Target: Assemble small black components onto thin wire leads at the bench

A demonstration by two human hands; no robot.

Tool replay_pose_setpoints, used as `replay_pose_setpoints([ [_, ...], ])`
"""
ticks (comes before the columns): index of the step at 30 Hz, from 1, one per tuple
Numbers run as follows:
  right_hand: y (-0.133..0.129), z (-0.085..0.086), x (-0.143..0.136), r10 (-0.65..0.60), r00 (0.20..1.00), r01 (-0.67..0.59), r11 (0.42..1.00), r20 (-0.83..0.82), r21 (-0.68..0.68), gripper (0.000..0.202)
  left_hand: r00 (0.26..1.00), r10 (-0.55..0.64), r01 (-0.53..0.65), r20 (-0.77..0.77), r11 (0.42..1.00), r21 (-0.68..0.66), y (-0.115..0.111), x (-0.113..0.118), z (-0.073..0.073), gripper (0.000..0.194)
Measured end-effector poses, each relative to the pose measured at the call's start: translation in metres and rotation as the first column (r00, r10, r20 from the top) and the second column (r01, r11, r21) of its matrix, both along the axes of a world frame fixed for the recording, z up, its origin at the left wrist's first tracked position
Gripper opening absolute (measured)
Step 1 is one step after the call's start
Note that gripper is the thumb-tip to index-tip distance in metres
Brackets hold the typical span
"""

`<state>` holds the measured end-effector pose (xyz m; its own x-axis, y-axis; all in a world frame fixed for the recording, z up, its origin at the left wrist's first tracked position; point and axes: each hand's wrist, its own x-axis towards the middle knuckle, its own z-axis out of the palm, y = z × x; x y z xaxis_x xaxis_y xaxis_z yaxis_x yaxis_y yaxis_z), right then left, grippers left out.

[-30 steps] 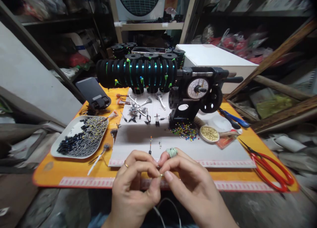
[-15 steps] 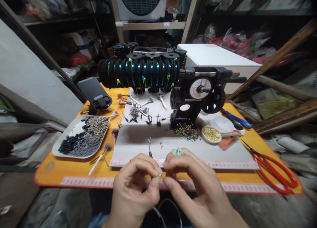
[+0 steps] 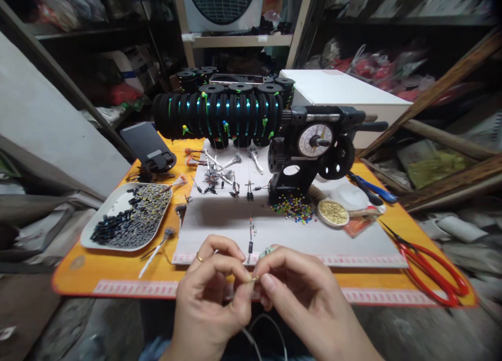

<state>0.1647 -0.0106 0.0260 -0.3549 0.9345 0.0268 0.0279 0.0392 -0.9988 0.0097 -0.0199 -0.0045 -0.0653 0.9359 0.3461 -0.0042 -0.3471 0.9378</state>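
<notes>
Right hand (image 3: 301, 293) rejoined left hand (image 3: 215, 293), both pinching gold bit (image 3: 255, 279); dish (image 3: 333, 225) holds gold pieces (image 3: 332, 212)

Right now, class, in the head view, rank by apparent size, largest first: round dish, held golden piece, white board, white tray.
1. White board
2. White tray
3. Round dish
4. Held golden piece

You have an orange table (image 3: 74, 269) before you, with a red-and-white strip (image 3: 137, 288) along its near edge. A white board (image 3: 333, 246) lies on it beyond your hands. Left of your left hand (image 3: 214, 295) sits a white tray (image 3: 114, 201); a white-stemmed bundle (image 3: 157, 250) lies nearer. Right of your right hand (image 3: 309, 298) lie red-handled scissors (image 3: 419, 260), and farther out a blue-handled tool (image 3: 382, 194).
</notes>
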Motion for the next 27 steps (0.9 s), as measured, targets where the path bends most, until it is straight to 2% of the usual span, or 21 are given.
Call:
replay_pose_setpoints([
  [5,0.001,0.001,-0.002,-0.015,1.000,0.014,0.999,-0.004,-0.042,0.015,0.999,-0.016,0.015,-0.035,1.000,-0.023,0.001,0.000,0.003,0.018],
  [13,-0.002,0.004,-0.004,-0.026,1.000,0.026,1.000,0.014,0.013,0.015,0.998,-0.049,0.048,-0.030,0.998,-0.042,0.005,-0.001,0.014,0.019],
  [17,-0.002,0.001,-0.004,0.006,1.000,-0.007,0.997,-0.016,-0.071,0.017,0.998,-0.069,0.069,0.000,0.995,-0.076,0.004,-0.001,0.012,0.019],
  [23,0.002,-0.002,-0.001,0.061,0.993,-0.083,0.973,-0.106,-0.217,0.024,0.992,0.066,-0.055,0.104,0.993,-0.109,-0.004,0.010,0.005,0.016],
  [27,0.004,-0.002,0.000,0.018,0.999,-0.022,0.991,-0.030,-0.131,0.017,0.994,0.088,-0.090,0.070,0.996,0.023,-0.005,0.009,0.006,0.020],
])
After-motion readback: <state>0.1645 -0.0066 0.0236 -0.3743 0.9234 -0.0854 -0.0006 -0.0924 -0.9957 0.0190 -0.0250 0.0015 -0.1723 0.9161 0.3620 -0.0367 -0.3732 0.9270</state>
